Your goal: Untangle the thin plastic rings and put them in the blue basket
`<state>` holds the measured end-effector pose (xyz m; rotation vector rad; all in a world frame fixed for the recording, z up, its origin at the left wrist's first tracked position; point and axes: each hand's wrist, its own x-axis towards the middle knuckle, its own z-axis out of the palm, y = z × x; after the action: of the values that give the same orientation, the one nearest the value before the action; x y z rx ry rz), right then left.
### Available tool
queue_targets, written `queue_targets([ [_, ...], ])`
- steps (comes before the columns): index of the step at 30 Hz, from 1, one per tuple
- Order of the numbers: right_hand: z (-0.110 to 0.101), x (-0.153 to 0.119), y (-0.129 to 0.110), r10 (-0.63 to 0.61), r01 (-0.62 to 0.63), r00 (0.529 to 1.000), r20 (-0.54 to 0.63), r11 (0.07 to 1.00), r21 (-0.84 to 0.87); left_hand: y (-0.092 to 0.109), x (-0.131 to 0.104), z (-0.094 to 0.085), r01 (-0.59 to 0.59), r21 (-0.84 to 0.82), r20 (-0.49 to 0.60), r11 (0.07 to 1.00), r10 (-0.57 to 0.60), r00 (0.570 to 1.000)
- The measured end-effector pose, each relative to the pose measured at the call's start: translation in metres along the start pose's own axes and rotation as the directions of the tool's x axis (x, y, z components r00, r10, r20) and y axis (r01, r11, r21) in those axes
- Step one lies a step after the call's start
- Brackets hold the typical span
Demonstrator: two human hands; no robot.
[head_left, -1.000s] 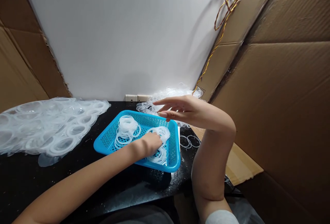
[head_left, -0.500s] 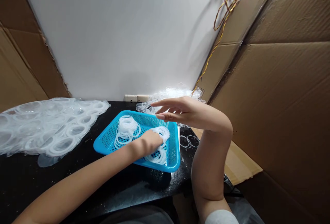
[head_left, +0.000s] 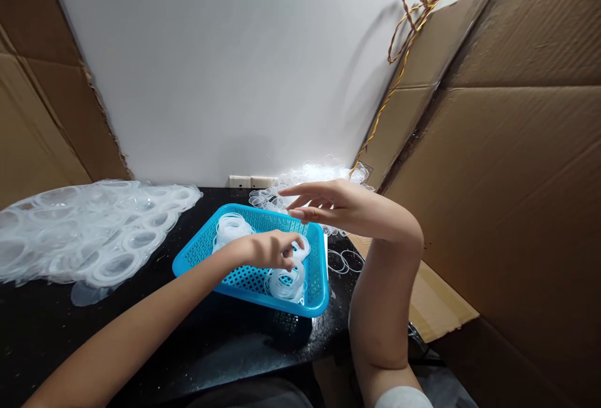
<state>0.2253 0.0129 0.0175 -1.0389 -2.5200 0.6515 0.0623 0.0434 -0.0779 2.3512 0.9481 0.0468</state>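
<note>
A blue perforated plastic basket [head_left: 191, 260] rests on the black table and holds several bunches of thin translucent white rings. My left hand [head_left: 275, 249] is over the basket, its fingers apart and slightly bent, and I see nothing between them. Just below its fingertips lies one bunch of rings [head_left: 287, 283], with another bunch [head_left: 300, 248] behind them. A third ring bunch [head_left: 232, 228] sits in the basket's far left part. Above the right far corner hovers my right hand [head_left: 331, 200], wrist bent and fingers stretched out, holding nothing.
A heap of loose clear rings [head_left: 310, 175] lies behind the basket by the wall. On the left is a wide pile of translucent sheet with ring-shaped cutouts [head_left: 117, 233]. Cardboard panels [head_left: 511, 145] stand at both sides. A yellow-brown twisted cable [head_left: 382, 107] hangs at the right.
My left hand has lifted off the rings in the basket's right part and its fingers have come apart, moving slightly left. My right hand has hardly moved.
</note>
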Motion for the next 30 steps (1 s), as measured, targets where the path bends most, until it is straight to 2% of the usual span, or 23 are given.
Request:
queue_targets([
  [3, 0.0, 0.002, 0.002, -0.002, 0.002, 1.0, -0.009, 1.0, 0.009, -0.006, -0.005, -0.01, -0.069, -0.204, -0.043, 0.976, 0.062, 0.997],
  [6, 0.001, 0.005, 0.006, -0.049, 0.047, 0.995, -0.082, 0.998, -0.029, -0.011, -0.012, -0.024, -0.156, -0.373, -0.13, 0.915, 0.115, 0.985],
  [8, 0.002, 0.007, 0.01, -0.059, 0.05, 0.989, -0.138, 0.997, -0.063, -0.012, -0.017, -0.033, -0.215, -0.586, -0.215, 0.781, 0.106, 0.971],
  [10, 0.004, 0.009, 0.012, -0.054, 0.041, 0.984, -0.17, 0.996, -0.078, -0.012, -0.023, -0.042, -0.264, -0.794, -0.289, 0.548, 0.042, 0.956],
  [12, 0.007, 0.011, 0.014, -0.053, 0.041, 0.983, -0.178, 0.997, -0.072, -0.01, -0.029, -0.048, -0.299, -0.887, -0.327, 0.352, -0.02, 0.945],
  [15, 0.01, 0.014, 0.013, -0.091, 0.089, 0.985, -0.148, 0.996, -0.021, -0.006, -0.036, -0.052, -0.341, -0.913, -0.358, 0.226, -0.039, 0.933],
  [19, 0.012, 0.018, 0.007, -0.119, 0.131, 0.984, -0.136, 0.988, 0.081, 0.001, -0.047, -0.055, -0.388, -0.896, -0.399, 0.217, -0.004, 0.917],
  [23, 0.012, 0.023, 0.004, -0.157, 0.161, 0.982, -0.108, 0.986, 0.034, 0.008, -0.056, -0.055, -0.457, -0.846, -0.45, 0.275, 0.093, 0.888],
  [25, 0.013, 0.027, 0.004, -0.19, 0.193, 0.976, -0.103, 0.981, 0.025, 0.012, -0.059, -0.053, -0.468, -0.824, -0.464, 0.318, 0.094, 0.881],
  [27, 0.015, 0.031, 0.005, -0.19, 0.201, 0.968, -0.166, 0.978, 0.05, 0.015, -0.06, -0.051, -0.475, -0.806, -0.483, 0.352, 0.07, 0.873],
  [30, 0.018, 0.035, 0.007, -0.153, 0.202, 0.914, -0.375, 0.975, 0.093, 0.019, -0.06, -0.047, -0.489, -0.773, -0.531, 0.404, 0.009, 0.847],
])
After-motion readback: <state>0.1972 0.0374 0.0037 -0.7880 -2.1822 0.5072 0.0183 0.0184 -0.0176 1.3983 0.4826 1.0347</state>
